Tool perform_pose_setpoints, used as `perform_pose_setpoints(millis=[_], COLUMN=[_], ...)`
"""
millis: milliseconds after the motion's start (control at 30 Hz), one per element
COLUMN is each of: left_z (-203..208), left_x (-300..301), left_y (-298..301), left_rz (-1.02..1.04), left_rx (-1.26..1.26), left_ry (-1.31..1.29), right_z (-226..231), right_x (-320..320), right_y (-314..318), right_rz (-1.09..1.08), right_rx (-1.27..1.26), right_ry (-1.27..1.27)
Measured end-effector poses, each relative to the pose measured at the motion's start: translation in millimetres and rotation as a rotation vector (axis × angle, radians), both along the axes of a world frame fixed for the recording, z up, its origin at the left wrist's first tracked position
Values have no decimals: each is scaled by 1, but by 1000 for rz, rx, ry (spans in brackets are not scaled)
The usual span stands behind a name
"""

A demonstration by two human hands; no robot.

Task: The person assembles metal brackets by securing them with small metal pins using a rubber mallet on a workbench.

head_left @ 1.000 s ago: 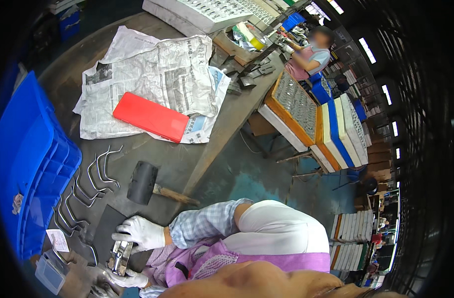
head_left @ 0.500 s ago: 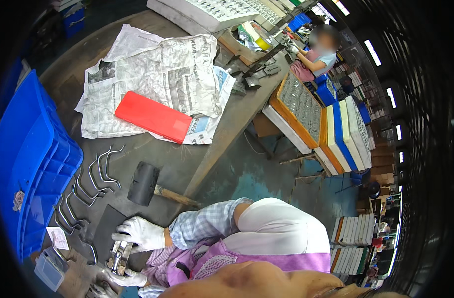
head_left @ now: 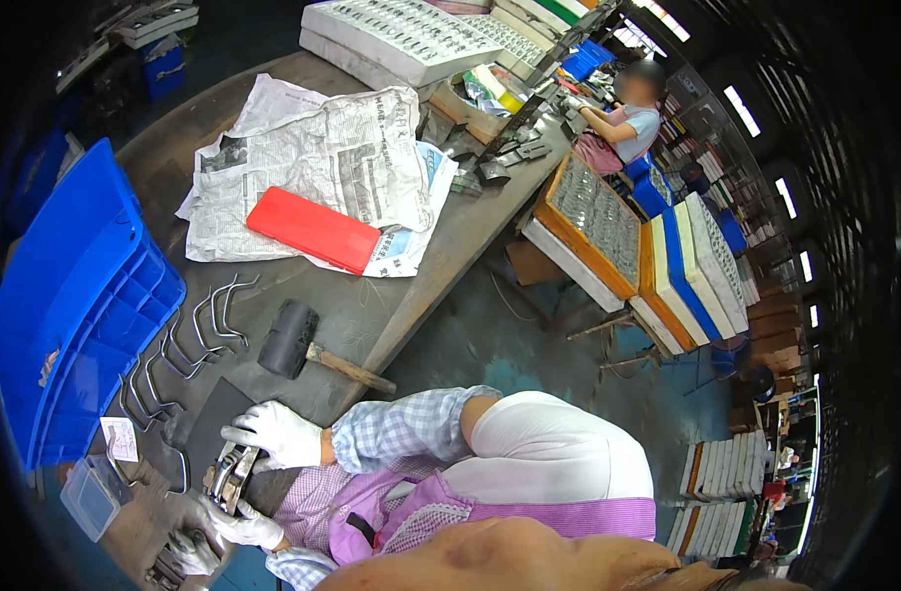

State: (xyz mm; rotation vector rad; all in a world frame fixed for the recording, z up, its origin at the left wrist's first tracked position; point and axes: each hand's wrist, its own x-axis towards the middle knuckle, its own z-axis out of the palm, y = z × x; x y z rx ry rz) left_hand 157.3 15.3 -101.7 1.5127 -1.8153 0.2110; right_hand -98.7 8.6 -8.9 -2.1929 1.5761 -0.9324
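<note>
A shiny metal fitting with several parallel bars (head_left: 230, 479) is between my two white-gloved hands, above a dark flat pad (head_left: 212, 412). My right hand (head_left: 277, 434) curls over its upper end, fingers wrapped on the metal. My left hand (head_left: 246, 525) pinches its lower end. A black-headed mallet (head_left: 290, 339) with a wooden handle lies beyond my right hand. Several bent metal rods (head_left: 180, 355) lie in a row near the pad. At the lower left rim another gloved hand (head_left: 193, 552) shows by a metal piece; whose it is, I cannot tell.
A blue plastic crate (head_left: 86, 246) stands at the left. A red case (head_left: 313, 229) rests on newspaper (head_left: 303, 148). A clear plastic box (head_left: 91, 497) sits near the crate. Trays of metal parts (head_left: 593, 207) are stacked beyond the table edge, near a seated co-worker (head_left: 628, 123).
The whole view has shifted slightly, with the crate and rods now farther right. The metal fitting has tilted a little and moved up and left with my hands, which still hold it.
</note>
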Motion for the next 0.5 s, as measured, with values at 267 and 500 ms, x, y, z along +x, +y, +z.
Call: perform_pose_setpoints(millis=[267, 500], left_z=[16, 23], left_x=[-15, -14], left_y=[2, 0], left_rz=[9, -9], left_rx=[103, -5], left_ry=[86, 48], right_z=[-6, -2], right_x=[-2, 2], right_y=[7, 5], right_rz=[-38, -42], right_rx=[-29, -65], right_ry=[61, 75])
